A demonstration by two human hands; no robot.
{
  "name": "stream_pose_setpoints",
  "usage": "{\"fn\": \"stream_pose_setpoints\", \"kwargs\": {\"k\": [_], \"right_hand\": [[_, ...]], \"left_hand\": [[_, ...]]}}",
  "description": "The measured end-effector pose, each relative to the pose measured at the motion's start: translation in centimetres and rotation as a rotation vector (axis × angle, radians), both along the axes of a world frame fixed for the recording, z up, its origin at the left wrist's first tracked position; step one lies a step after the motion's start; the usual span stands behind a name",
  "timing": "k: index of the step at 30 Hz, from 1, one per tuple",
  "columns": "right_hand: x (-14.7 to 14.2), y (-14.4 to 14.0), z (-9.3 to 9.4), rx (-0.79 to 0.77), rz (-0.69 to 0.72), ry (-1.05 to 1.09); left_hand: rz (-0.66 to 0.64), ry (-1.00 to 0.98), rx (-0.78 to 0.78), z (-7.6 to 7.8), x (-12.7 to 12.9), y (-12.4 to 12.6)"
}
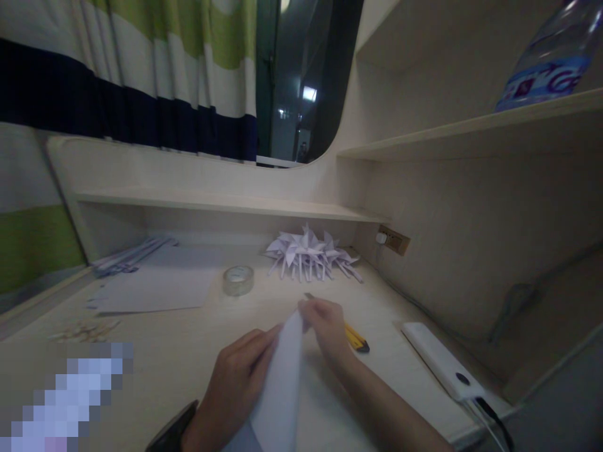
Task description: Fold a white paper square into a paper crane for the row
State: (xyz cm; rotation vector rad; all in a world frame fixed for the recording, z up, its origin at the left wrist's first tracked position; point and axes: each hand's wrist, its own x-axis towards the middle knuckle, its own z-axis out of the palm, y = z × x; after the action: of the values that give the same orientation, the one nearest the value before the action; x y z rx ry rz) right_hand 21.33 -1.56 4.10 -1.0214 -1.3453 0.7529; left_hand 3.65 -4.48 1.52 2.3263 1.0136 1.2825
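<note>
Pale wood runs under everything you see: a desk with a low shelf along its back edge and a striped curtain above. At the desk's left side lie flat sheets of paper, and a roll of clear tape sits beside them. Your left hand is closed on the lower part of a folded white sheet at the front edge, and your right hand pinches its top tip. A pile of folded paper pinwheels lies at the back. A yellow utility knife pokes out behind your right hand, and a white power bank rests toward the desk's right edge.
</note>
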Motion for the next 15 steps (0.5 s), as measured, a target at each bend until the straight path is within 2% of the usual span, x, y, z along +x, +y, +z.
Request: {"fn": "stream_pose_setpoints", "kwargs": {"k": [6,11,15], "right_hand": [[-0.1,0.2,-0.2,-0.012,-0.068,-0.020],[-0.5,0.3,-0.8,-0.119,0.104,-0.083],[-1.0,0.3,-1.4,-0.191,0.157,-0.080]], "left_hand": [[0.019,-0.008,-0.109,-0.1,0.2,0.3],[0.157,-0.042,-0.075,-0.3,0.0,1.0],[0.179,-0.058,-0.098,-0.2,-0.1,1.2]]}}
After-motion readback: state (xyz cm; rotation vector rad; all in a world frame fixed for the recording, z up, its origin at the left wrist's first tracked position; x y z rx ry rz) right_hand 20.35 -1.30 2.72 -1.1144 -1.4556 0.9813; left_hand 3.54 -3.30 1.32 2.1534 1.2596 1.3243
